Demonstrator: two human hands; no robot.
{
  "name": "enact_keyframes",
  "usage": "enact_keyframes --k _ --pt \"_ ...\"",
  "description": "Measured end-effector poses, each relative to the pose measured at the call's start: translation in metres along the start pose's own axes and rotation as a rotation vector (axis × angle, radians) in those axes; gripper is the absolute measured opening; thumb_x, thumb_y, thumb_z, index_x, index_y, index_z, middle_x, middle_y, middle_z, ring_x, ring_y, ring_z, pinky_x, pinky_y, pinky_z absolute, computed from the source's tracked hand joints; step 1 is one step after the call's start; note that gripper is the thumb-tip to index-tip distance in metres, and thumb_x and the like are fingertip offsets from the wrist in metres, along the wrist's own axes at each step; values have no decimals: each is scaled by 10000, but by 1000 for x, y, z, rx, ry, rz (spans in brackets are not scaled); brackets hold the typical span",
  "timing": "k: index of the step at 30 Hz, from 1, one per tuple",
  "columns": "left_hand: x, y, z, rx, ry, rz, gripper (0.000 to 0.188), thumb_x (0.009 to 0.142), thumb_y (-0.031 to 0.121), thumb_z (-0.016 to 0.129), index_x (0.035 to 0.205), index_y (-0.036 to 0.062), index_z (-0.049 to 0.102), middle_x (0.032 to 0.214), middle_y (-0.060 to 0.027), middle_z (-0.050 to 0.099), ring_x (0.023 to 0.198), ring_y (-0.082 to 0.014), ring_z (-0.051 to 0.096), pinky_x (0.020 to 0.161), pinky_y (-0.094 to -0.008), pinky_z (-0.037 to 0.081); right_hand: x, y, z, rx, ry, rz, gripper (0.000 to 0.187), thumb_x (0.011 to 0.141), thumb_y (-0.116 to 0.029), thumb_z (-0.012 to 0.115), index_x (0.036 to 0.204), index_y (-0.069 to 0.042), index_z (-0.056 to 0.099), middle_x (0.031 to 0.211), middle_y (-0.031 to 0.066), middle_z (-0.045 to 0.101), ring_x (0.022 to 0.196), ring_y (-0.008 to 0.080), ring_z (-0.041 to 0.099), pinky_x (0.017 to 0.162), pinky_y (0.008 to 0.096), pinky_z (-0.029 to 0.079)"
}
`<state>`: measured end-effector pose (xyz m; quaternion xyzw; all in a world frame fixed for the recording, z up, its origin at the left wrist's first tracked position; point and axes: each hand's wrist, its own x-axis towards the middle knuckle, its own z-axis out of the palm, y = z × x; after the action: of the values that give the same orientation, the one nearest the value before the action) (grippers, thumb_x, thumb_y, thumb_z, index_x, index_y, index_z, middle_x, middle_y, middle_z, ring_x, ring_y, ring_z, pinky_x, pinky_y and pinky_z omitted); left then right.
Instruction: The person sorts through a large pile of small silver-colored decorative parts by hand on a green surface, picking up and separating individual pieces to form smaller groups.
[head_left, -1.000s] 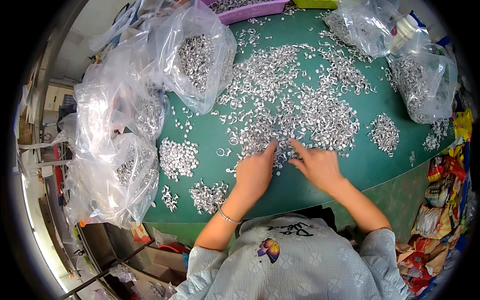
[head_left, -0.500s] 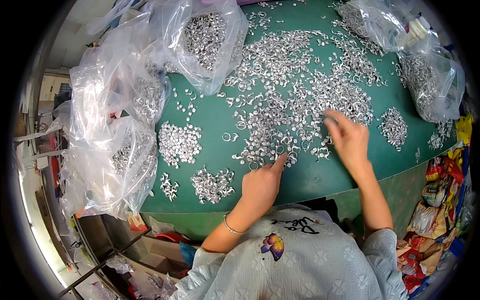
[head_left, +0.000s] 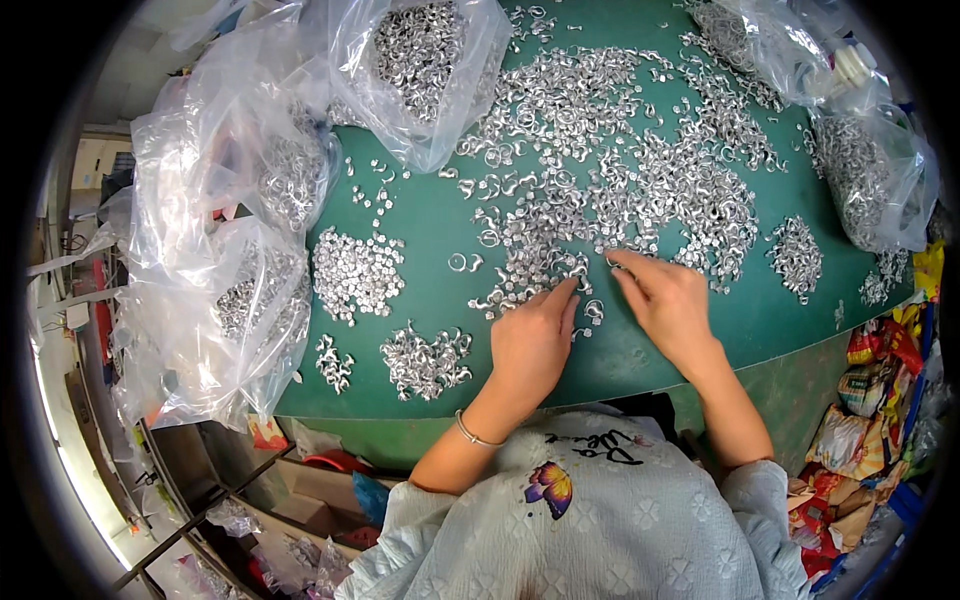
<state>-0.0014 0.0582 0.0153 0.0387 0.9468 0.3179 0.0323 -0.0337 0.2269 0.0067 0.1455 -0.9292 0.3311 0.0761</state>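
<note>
A broad heap of small silver metal pieces (head_left: 545, 225), rings and curved hook shapes among them, spreads over the green tabletop (head_left: 440, 215). At the heap's near edge, my left hand (head_left: 532, 338) has its fingers drawn together, the tips touching the loose pieces; what they pinch, if anything, is hidden. Just right of it, my right hand (head_left: 668, 308) pinches a small silver metal piece (head_left: 613, 263) between thumb and index finger. A few curved pieces (head_left: 594, 310) lie between the two hands.
Sorted piles sit to the left: small chunky pieces (head_left: 358, 273) and curved pieces (head_left: 426, 360). Another pile (head_left: 796, 260) is at the right. Clear plastic bags of metal pieces (head_left: 420, 70) stand along the left and back; one bag (head_left: 868, 180) is at the right. Colourful packages (head_left: 875, 390) lie beyond the table's right edge.
My right hand has drawn back from the heap toward my left hand, its fingers closing together. My left index finger, stretched out before, is now bent in. Several pieces at the near edge have shifted.
</note>
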Motion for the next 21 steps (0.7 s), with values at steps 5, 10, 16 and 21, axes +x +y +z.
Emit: enact_keyframes --k 5,10,16,21 --pt "-6 -8 -2 1 -71 60 138 832 123 600 945 87 670 741 -124 644 598 -300 609 521 -374 466 11 4 15 -105 -180 -95 180 784 -147 641 963 -130 652 684 80 626 560 279 588 476 382 439" --pt "-6 -16 -2 -110 38 23 113 842 103 591 920 63 661 735 -142 637 588 -298 606 515 -362 459 6 6 7 -11 -57 -39 143 780 -138 635 922 -133 634 648 67 596 561 277 583 472 393 439" --pt "-5 -18 -5 -307 31 -97 135 881 99 559 939 19 651 660 -89 610 496 -184 536 465 -283 406 15 -5 20 -147 -139 -114 115 785 -124 631 897 -103 621 670 56 616 590 247 610 482 364 462" --pt "-5 -26 -15 -1200 -277 -498 175 906 95 536 995 -1 651 636 30 526 545 -35 437 464 -197 343 11 5 26 -53 32 -124 113 804 -144 624 905 -97 604 643 58 605 568 251 601 469 372 450"
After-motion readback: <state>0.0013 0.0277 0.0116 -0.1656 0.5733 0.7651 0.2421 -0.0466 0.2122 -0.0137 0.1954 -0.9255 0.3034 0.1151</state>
